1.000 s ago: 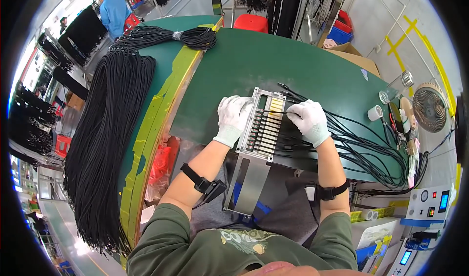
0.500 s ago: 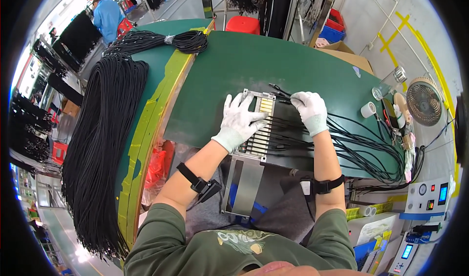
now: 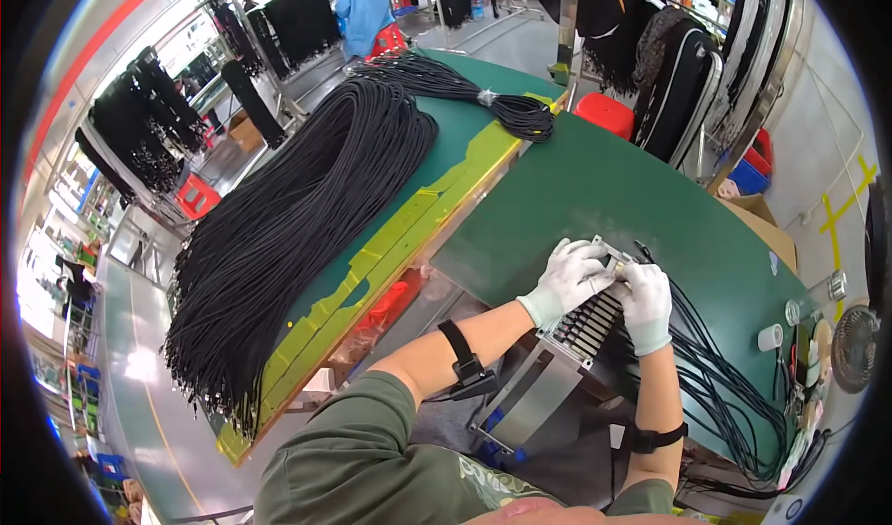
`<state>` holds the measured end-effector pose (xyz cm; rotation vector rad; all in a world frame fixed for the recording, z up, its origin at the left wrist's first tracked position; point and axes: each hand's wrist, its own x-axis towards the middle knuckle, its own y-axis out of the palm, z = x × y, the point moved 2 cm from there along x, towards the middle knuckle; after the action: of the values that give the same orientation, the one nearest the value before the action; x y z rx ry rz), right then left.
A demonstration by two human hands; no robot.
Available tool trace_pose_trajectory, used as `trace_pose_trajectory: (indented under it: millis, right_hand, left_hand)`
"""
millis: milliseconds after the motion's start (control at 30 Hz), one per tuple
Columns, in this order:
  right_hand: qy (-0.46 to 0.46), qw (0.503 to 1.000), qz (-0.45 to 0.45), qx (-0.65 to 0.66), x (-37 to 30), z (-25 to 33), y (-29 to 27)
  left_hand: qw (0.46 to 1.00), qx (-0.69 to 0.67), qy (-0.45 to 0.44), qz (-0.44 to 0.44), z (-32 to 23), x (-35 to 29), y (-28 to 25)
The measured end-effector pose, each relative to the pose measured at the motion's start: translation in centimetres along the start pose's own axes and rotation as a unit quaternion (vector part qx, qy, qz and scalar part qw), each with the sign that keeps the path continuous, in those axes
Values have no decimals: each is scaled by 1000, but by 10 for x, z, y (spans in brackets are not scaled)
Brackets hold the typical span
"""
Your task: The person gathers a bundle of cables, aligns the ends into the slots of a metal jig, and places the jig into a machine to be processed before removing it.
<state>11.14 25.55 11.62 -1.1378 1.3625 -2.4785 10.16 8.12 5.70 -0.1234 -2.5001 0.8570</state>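
Note:
A slotted metal fixture (image 3: 569,350) lies at the near edge of the green table, with several black cables (image 3: 699,332) running from its slots to the right. Over the far part of the fixture, my left hand (image 3: 569,282), in a white glove, bends its fingers round the frame, thumb across the slots. My right hand (image 3: 648,300), gloved too, meets it there, thumb and fingers pinched on a black cable end at the far slots. The fingertips mostly hide that end. Black cable ends fill the nearer slots.
A large bundle of black cables (image 3: 307,200) covers the left table, beside a yellow-taped ledge (image 3: 409,237). A tied cable coil (image 3: 520,116) lies at its far end. At right are a white roll (image 3: 770,337) and a fan (image 3: 854,335). Beyond stand a red stool (image 3: 604,114) and a person in blue (image 3: 364,9).
My view has swung left, so the scene sits further right. My right hand has brought the cable end onto the fixture's far slots. My left hand's spread fingers have drawn in near it.

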Motion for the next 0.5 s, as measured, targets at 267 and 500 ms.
trace_pose_trajectory:
  millis: [267,500]
  right_hand:
    - [87,994,26,57,-8,-13,10]
    - [95,989,19,115,-2,-8,-3]
  left_hand:
    - [991,-79,55,-94,9,5,7]
    - [989,19,120,-88,-13,12,-20]
